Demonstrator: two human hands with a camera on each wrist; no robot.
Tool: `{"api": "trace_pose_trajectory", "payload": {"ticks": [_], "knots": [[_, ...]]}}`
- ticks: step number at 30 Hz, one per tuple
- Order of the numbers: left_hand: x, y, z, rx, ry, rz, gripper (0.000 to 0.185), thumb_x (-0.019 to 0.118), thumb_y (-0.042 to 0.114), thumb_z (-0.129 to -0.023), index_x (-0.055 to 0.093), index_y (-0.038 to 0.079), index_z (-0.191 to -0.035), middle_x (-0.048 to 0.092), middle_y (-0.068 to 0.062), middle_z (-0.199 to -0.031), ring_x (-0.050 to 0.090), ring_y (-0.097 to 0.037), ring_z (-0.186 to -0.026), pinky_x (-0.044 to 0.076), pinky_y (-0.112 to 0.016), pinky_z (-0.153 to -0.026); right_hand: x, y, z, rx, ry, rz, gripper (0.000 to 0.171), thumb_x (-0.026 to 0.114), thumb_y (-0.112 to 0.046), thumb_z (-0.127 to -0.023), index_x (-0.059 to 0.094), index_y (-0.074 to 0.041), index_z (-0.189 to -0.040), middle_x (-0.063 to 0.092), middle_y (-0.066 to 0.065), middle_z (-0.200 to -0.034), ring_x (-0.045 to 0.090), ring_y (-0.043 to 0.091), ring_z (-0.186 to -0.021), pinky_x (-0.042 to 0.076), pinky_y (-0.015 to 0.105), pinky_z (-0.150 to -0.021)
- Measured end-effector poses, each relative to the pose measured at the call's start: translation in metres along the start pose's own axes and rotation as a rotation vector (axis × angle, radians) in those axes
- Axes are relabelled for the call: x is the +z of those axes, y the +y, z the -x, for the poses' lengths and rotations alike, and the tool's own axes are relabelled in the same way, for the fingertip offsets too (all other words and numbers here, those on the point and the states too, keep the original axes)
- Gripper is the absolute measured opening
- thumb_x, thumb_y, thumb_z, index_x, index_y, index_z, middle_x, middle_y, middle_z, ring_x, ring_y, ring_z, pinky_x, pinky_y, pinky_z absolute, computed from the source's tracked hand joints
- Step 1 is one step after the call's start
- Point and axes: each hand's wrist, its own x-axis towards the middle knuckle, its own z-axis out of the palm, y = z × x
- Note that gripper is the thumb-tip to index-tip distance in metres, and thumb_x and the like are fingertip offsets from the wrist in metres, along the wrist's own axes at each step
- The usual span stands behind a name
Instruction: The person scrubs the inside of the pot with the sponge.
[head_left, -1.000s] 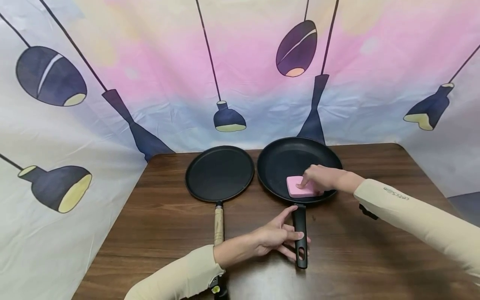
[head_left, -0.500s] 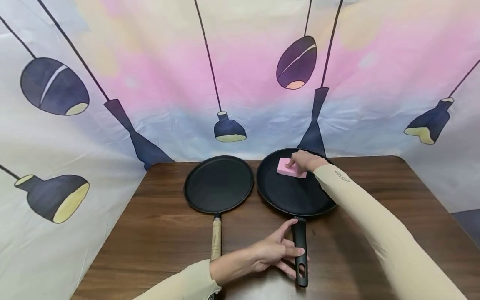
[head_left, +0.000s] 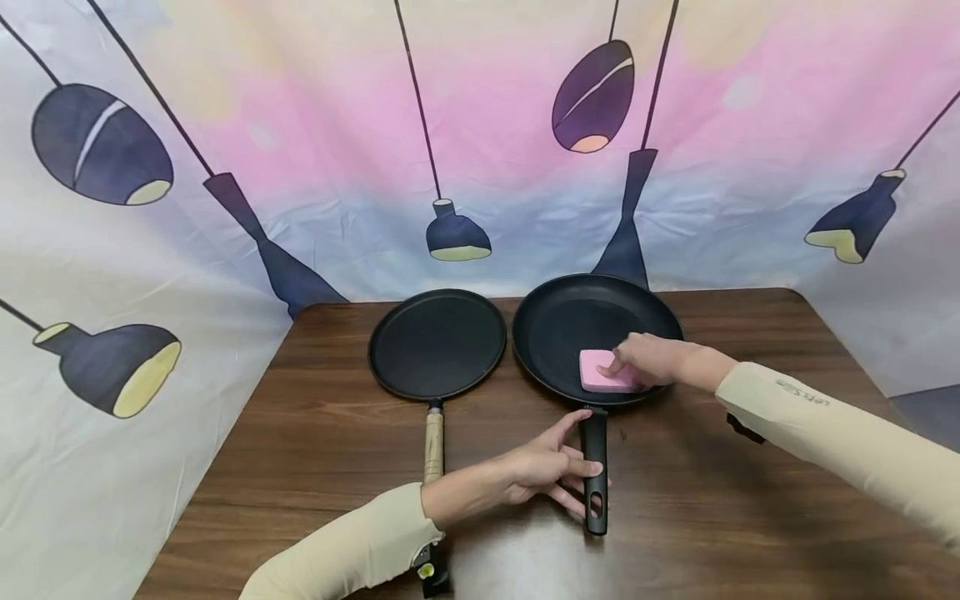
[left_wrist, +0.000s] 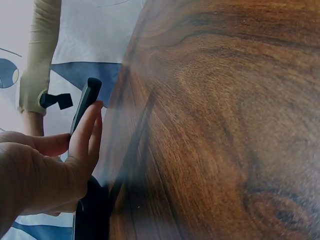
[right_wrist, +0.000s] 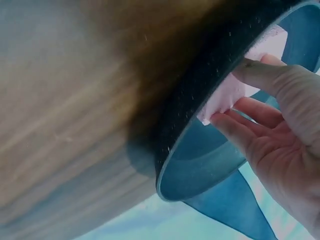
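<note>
Beside the frying pan (head_left: 555, 333), a griddle (head_left: 438, 343), left forearm (head_left: 468, 495) across its handle (head_left: 434, 443).

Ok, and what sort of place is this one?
Likely a staged filming corner rather than a real kitchen: a wrinkled lamp-print cloth behind a wooden table, plus a flat pan and a deeper pan.

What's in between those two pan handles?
In the head view, the left hand and wrist, with bare wooden tabletop farther back, lie between the wooden crepe-pan handle and the black frying-pan handle.
</note>
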Motion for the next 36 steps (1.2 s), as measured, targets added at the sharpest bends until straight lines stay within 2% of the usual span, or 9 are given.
{"api": "trace_pose_trajectory", "payload": {"ticks": [6, 10, 12, 17, 22, 27, 29, 32, 36], "knots": [[0.005, -0.006, 0.002, -0.012, -0.007, 0.002, 0.077, 0.060, 0.001, -0.101, 0.022, 0.032, -0.159, 0.071, -0.025, -0.116, 0.074, -0.041, -0.097, 0.062, -0.057, -0.083, 0.005, 0.003, -0.005, 0.002, 0.022, -0.014, 0.046, 0.070, 0.016, -0.084, 0.074, -0.007, -0.124, 0.072, 0.020, -0.121, 0.069, 0.031, -0.110, 0.063, 0.036, -0.082], [0.010, -0.011, 0.004, -0.024, -0.013, 0.004, 0.076, 0.061, 0.001, -0.101, 0.023, 0.033, -0.159, 0.073, -0.024, -0.114, 0.075, -0.037, -0.095, 0.063, -0.057, -0.082, 0.002, 0.015, -0.024, 0.084, 0.029, -0.044, 0.049, 0.070, 0.017, -0.084, 0.071, -0.006, -0.128, 0.065, 0.025, -0.133, 0.064, 0.037, -0.121, 0.060, 0.033, -0.080], [0.013, -0.015, 0.005, -0.027, -0.022, 0.010, 0.076, 0.061, 0.000, -0.101, 0.023, 0.033, -0.158, 0.073, -0.025, -0.115, 0.075, -0.037, -0.096, 0.062, -0.057, -0.083, 0.000, 0.023, -0.034, 0.138, 0.049, -0.062, 0.051, 0.069, 0.018, -0.084, 0.070, -0.004, -0.130, 0.062, 0.028, -0.136, 0.065, 0.035, -0.116, 0.055, 0.028, -0.073], [0.021, -0.022, 0.006, -0.029, -0.027, 0.025, 0.078, 0.061, 0.000, -0.100, 0.023, 0.034, -0.158, 0.073, -0.022, -0.113, 0.075, -0.037, -0.096, 0.063, -0.057, -0.082, -0.001, 0.043, -0.051, 0.281, 0.081, -0.120, 0.056, 0.062, 0.019, -0.087, 0.063, -0.004, -0.138, 0.062, 0.030, -0.132, 0.057, 0.025, -0.078, 0.045, 0.026, -0.064], [0.023, -0.017, 0.005, -0.009, -0.005, 0.013, 0.077, 0.062, 0.000, -0.100, 0.024, 0.033, -0.158, 0.073, -0.018, -0.109, 0.075, -0.036, -0.094, 0.064, -0.053, -0.080, -0.003, 0.047, -0.056, 0.335, 0.081, -0.096, 0.052, 0.061, 0.013, -0.092, 0.060, -0.006, -0.141, 0.060, 0.030, -0.133, 0.053, 0.027, -0.084, 0.044, 0.030, -0.067], [0.018, -0.010, 0.000, 0.005, 0.017, 0.001, 0.076, 0.062, 0.001, -0.100, 0.025, 0.033, -0.158, 0.073, -0.019, -0.110, 0.075, -0.037, -0.094, 0.064, -0.053, -0.080, -0.009, 0.034, -0.038, 0.233, 0.019, -0.027, 0.053, 0.067, 0.013, -0.088, 0.063, -0.006, -0.138, 0.060, 0.032, -0.136, 0.058, 0.020, -0.080, 0.046, 0.024, -0.063], [0.015, -0.009, -0.002, 0.008, 0.027, -0.001, 0.076, 0.061, 0.000, -0.100, 0.025, 0.033, -0.158, 0.073, -0.022, -0.112, 0.075, -0.039, -0.095, 0.064, -0.055, -0.080, -0.009, 0.025, -0.027, 0.156, 0.010, -0.001, 0.051, 0.069, 0.014, -0.087, 0.066, -0.004, -0.134, 0.065, 0.030, -0.128, 0.059, 0.016, -0.073, 0.046, 0.022, -0.060], [0.012, -0.007, -0.003, 0.012, 0.042, -0.002, 0.076, 0.060, 0.000, -0.100, 0.024, 0.033, -0.159, 0.073, -0.025, -0.114, 0.074, -0.042, -0.096, 0.063, -0.056, -0.080, -0.004, 0.010, -0.011, 0.036, 0.015, 0.033, 0.047, 0.069, 0.016, -0.084, 0.071, -0.004, -0.127, 0.071, 0.026, -0.119, 0.065, 0.016, -0.078, 0.051, 0.023, -0.060], [0.010, -0.005, -0.004, 0.023, 0.051, 0.000, 0.075, 0.060, -0.001, -0.100, 0.025, 0.033, -0.158, 0.072, -0.028, -0.114, 0.073, -0.046, -0.098, 0.062, -0.060, -0.080, 0.005, -0.004, 0.000, -0.072, 0.025, 0.065, 0.047, 0.067, 0.018, -0.084, 0.074, -0.006, -0.124, 0.072, 0.025, -0.120, 0.072, 0.034, -0.104, 0.064, 0.038, -0.082]]}}
